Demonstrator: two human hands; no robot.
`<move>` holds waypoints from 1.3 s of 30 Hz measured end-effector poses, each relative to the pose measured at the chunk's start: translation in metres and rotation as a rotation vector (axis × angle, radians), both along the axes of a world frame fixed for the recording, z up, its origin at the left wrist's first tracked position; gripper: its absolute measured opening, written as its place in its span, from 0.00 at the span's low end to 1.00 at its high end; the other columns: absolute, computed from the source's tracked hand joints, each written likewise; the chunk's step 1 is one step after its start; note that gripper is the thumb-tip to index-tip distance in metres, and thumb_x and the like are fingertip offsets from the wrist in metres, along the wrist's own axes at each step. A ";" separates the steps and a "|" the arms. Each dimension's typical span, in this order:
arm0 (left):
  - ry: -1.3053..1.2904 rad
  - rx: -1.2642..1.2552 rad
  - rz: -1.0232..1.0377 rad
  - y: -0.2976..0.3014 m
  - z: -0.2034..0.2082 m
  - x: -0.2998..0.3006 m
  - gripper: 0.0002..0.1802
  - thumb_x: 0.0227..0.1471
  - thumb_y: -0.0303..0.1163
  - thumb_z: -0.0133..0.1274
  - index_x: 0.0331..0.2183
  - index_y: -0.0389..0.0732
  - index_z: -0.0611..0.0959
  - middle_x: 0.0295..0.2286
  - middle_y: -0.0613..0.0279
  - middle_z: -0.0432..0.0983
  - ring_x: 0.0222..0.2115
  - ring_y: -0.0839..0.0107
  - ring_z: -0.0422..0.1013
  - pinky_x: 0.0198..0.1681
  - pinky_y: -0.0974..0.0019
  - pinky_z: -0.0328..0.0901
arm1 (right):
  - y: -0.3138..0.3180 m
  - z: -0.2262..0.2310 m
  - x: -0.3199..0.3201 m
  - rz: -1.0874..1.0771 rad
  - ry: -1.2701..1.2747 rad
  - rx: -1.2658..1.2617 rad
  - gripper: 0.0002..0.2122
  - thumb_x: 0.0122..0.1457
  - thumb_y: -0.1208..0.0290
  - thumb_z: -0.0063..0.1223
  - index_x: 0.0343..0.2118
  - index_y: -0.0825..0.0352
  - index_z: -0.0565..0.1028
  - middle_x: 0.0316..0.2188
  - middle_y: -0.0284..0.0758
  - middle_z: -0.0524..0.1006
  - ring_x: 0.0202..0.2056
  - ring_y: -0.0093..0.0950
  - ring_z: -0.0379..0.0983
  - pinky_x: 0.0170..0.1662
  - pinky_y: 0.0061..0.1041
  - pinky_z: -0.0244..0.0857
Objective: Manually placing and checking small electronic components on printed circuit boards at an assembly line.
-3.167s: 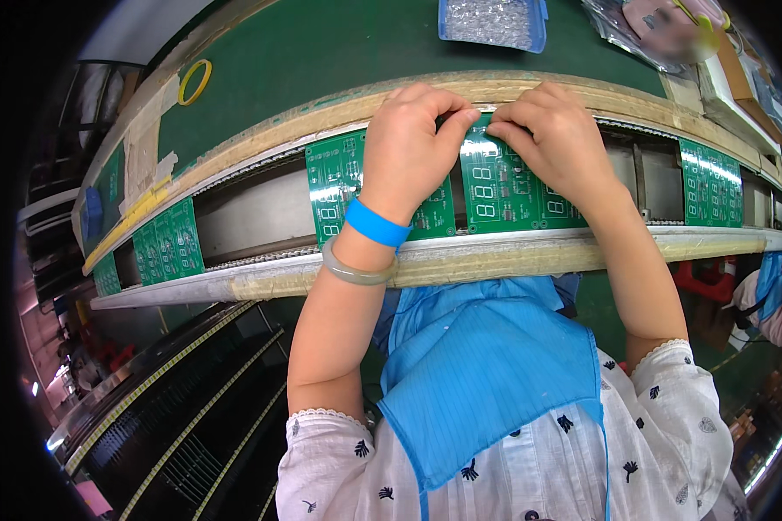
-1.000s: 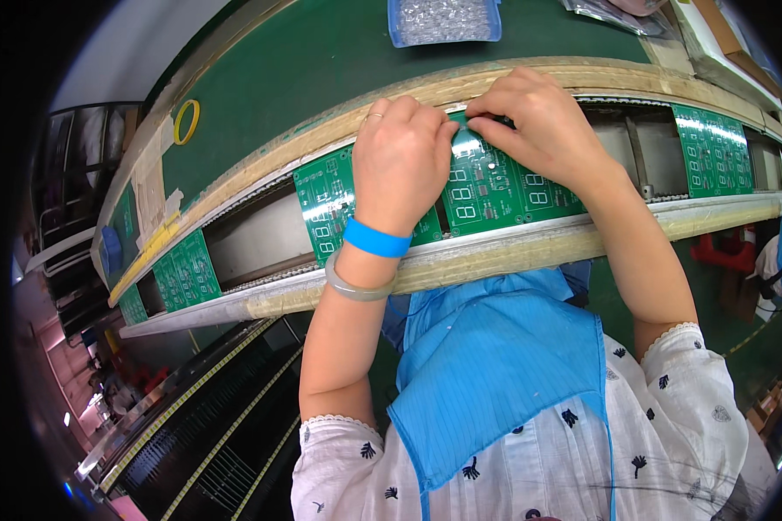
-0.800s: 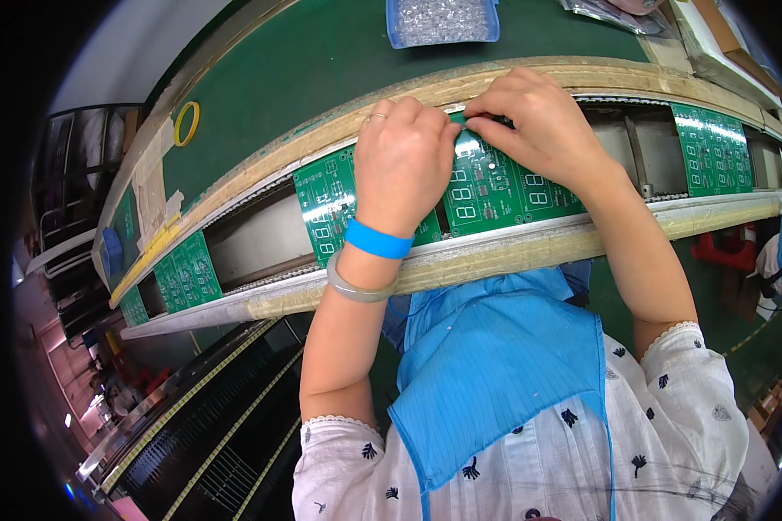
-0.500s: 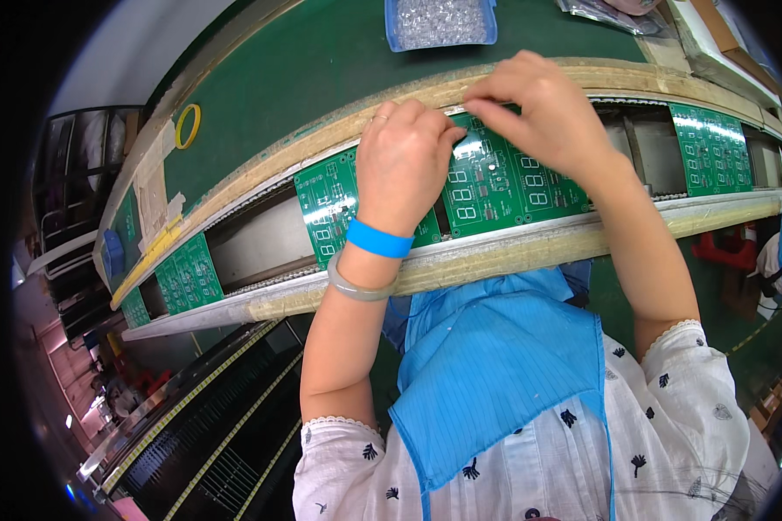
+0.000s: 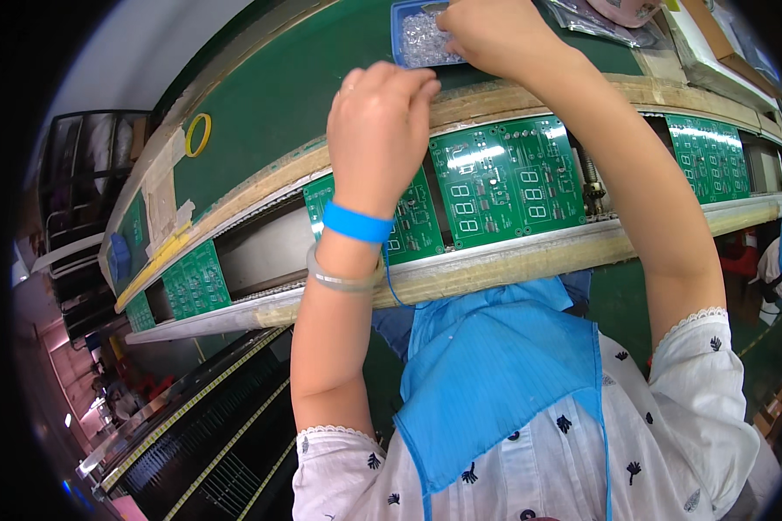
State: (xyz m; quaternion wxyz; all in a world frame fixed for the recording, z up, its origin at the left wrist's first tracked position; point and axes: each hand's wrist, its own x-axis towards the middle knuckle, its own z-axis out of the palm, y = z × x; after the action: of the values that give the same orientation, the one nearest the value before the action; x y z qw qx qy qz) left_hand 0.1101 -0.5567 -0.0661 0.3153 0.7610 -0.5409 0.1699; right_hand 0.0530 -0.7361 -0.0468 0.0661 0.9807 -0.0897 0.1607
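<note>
Right-hand grip point(image 5: 500, 35), fingers bent, gap and hold unclear, hangs over clear parts point(image 5: 422, 43) in a tray point(image 5: 396, 39); a light single-piece pinch would serve best. Left hand point(image 5: 378, 122), thumb near forefinger, contents unclear, hovers near green boards point(image 5: 504, 178).

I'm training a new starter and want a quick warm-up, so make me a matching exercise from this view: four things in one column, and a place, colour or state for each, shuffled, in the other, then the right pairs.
Things:
1. Right hand
2. Yellow ring
3. Wristband
4. Circuit boards

Descriptions:
A. Bright blue
B. Set out in a row
C. At the tray of clear parts
D. Lying on the green tabletop

Pairs: 1-C, 2-D, 3-A, 4-B.
</note>
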 end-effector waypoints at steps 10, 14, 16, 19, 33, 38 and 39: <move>-0.211 0.201 0.111 -0.069 -0.019 0.053 0.08 0.44 0.32 0.58 0.28 0.48 0.89 0.28 0.59 0.81 0.34 0.54 0.74 0.38 0.53 0.68 | -0.007 -0.019 -0.009 0.265 -0.576 0.122 0.04 0.48 0.71 0.55 0.24 0.58 0.81 0.25 0.35 0.80 0.36 0.37 0.74 0.39 0.41 0.60; -0.217 0.256 0.078 -0.079 -0.017 0.054 0.08 0.45 0.33 0.58 0.30 0.49 0.89 0.29 0.61 0.81 0.35 0.55 0.73 0.40 0.52 0.66 | -0.021 -0.033 -0.012 0.060 -0.251 -0.024 0.05 0.53 0.74 0.57 0.32 0.60 0.81 0.29 0.30 0.81 0.37 0.33 0.75 0.40 0.38 0.62; -0.209 0.274 0.088 -0.078 -0.015 0.054 0.08 0.47 0.34 0.58 0.32 0.50 0.89 0.30 0.62 0.81 0.35 0.55 0.73 0.40 0.51 0.66 | -0.019 -0.034 -0.009 0.048 -0.247 -0.034 0.07 0.52 0.75 0.55 0.32 0.57 0.80 0.30 0.27 0.81 0.39 0.32 0.75 0.40 0.39 0.60; -0.108 0.214 0.068 -0.072 -0.012 0.053 0.07 0.47 0.35 0.58 0.28 0.47 0.89 0.28 0.60 0.82 0.35 0.55 0.73 0.40 0.52 0.65 | -0.010 -0.037 -0.006 -0.030 -0.239 0.022 0.06 0.53 0.73 0.56 0.33 0.57 0.80 0.29 0.28 0.81 0.40 0.32 0.74 0.41 0.39 0.60; 1.079 -0.154 -0.132 -0.001 0.022 0.028 0.09 0.49 0.27 0.65 0.35 0.35 0.87 0.31 0.65 0.82 0.33 0.79 0.75 0.37 0.75 0.70 | 0.023 -0.012 -0.055 0.130 -0.398 1.808 0.11 0.58 0.71 0.62 0.41 0.70 0.81 0.37 0.32 0.82 0.39 0.18 0.75 0.44 0.17 0.67; 1.262 -0.139 -0.147 0.027 0.017 0.018 0.09 0.51 0.26 0.64 0.37 0.35 0.87 0.31 0.65 0.82 0.31 0.80 0.75 0.36 0.77 0.68 | 0.039 -0.015 -0.066 0.139 -0.319 1.975 0.10 0.59 0.74 0.61 0.43 0.70 0.81 0.40 0.37 0.82 0.44 0.23 0.77 0.49 0.20 0.69; 1.286 -0.139 -0.163 0.032 0.014 0.018 0.10 0.52 0.25 0.62 0.39 0.35 0.87 0.32 0.63 0.83 0.33 0.79 0.76 0.38 0.76 0.69 | 0.040 -0.016 -0.067 0.142 -0.305 1.949 0.10 0.59 0.74 0.61 0.43 0.70 0.81 0.40 0.37 0.82 0.44 0.24 0.77 0.50 0.21 0.69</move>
State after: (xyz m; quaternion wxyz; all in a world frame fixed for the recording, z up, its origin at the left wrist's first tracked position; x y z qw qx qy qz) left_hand 0.1279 -0.5251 -0.0517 0.6366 0.6452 -0.2878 -0.3092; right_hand -0.0141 -0.6959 -0.0623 -0.7923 0.5780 -0.1315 0.1446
